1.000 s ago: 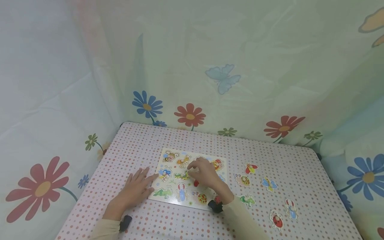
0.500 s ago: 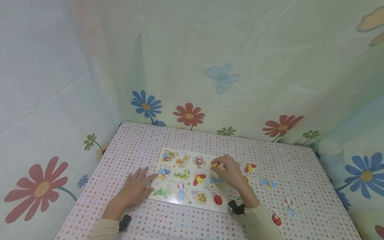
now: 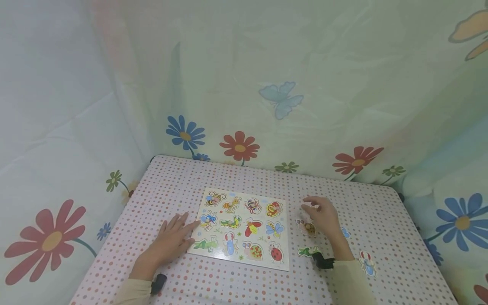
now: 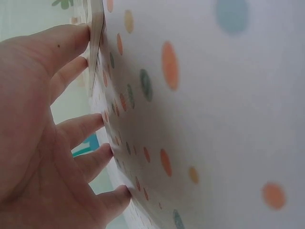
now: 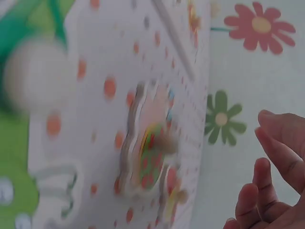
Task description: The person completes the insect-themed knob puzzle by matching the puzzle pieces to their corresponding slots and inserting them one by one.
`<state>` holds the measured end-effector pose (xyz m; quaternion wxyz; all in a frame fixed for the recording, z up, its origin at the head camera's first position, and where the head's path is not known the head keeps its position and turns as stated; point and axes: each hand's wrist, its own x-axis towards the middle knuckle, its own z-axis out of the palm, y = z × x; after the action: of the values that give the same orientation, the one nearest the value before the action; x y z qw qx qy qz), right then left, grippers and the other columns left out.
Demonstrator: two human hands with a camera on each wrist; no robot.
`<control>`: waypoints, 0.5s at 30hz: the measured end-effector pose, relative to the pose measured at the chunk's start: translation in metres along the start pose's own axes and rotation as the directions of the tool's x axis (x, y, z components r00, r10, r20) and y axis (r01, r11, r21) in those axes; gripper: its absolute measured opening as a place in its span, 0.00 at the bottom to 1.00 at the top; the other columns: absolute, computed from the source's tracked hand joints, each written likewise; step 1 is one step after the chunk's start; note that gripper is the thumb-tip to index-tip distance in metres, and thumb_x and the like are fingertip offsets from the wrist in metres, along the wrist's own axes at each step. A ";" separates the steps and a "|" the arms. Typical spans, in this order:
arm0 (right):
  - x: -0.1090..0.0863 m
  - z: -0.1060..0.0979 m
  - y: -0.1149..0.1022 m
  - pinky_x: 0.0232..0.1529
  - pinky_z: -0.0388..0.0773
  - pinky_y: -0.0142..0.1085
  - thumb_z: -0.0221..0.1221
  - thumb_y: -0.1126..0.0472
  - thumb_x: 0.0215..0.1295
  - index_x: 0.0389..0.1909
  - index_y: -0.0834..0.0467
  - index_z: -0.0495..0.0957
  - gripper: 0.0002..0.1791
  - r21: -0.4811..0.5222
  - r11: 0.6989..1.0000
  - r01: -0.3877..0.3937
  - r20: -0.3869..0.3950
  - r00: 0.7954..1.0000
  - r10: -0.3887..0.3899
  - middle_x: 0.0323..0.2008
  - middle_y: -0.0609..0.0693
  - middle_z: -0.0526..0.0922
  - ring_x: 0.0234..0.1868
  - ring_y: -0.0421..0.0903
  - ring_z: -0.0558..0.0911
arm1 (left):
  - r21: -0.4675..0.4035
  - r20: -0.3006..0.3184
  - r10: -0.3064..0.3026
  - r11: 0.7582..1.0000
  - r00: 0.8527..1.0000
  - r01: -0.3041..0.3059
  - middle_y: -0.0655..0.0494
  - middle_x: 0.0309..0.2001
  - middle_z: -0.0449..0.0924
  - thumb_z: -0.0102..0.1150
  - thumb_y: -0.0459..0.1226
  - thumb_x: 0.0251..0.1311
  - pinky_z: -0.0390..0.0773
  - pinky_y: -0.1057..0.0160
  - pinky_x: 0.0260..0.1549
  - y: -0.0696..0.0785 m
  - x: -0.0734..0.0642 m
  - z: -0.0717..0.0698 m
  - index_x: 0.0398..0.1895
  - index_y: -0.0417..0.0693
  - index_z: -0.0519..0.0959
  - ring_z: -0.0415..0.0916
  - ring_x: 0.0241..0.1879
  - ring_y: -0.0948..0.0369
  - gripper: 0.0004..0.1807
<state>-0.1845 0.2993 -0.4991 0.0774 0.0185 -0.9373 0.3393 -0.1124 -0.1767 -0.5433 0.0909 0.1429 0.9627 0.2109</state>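
White board (image 3: 265,261) with 12 bug pictures (image 3: 253,228), wide left hand (image 3: 172,238) touching it, right hand (image 3: 323,215) loosely parted

"Where's there room to pass?"
"Behind the board (image 3: 264,241), over the tabletop (image 3: 236,178) up to the curtain (image 3: 228,106)."
"Along its right?"
"Tighter: the snail piece (image 3: 306,226) and grasshopper piece (image 3: 305,251) lie there, the right hand (image 3: 323,217) near them. The left hand (image 3: 170,237) bars part of the opposite edge."

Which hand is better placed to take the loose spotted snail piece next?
Right hand, probably: it hovers empty beside that snail piece; the left hand is opposite, touching the pale rectangular board.
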 end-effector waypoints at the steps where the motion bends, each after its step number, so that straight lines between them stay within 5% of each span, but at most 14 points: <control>1: 0.001 -0.003 0.004 0.34 0.74 0.42 0.64 0.59 0.69 0.52 0.62 0.82 0.15 0.000 0.999 -0.035 -0.008 0.999 0.035 0.49 0.64 0.77 0.40 0.56 0.77 | -0.001 0.001 -0.001 1.000 1.000 0.001 0.45 0.79 0.47 0.54 0.50 0.72 0.38 0.31 0.70 0.000 0.000 0.000 0.75 0.65 0.65 0.40 0.77 0.41 0.29; 7: 0.001 -0.015 0.029 0.39 0.76 0.48 0.61 0.55 0.71 0.56 0.62 0.80 0.19 0.007 0.977 -0.214 -0.001 0.977 0.214 0.56 0.66 0.74 0.49 0.60 0.75 | -0.003 0.001 -0.002 1.000 1.000 0.002 0.45 0.79 0.48 0.54 0.50 0.72 0.39 0.31 0.69 0.000 0.000 0.000 0.75 0.64 0.65 0.40 0.76 0.40 0.29; 15: 0.002 -0.020 0.041 0.31 0.80 0.40 0.63 0.51 0.69 0.56 0.63 0.79 0.23 0.020 0.943 -0.331 0.072 0.941 0.329 0.53 0.67 0.76 0.41 0.57 0.80 | 0.001 -0.004 -0.001 1.000 1.000 0.001 0.44 0.79 0.48 0.54 0.48 0.72 0.38 0.31 0.69 0.002 -0.002 -0.003 0.75 0.63 0.65 0.40 0.76 0.40 0.29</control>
<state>-0.1873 0.3439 -0.5096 -0.0128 -0.1262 -0.9236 0.3617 -0.1111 -0.1767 -0.5391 0.0893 0.1419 0.9631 0.2106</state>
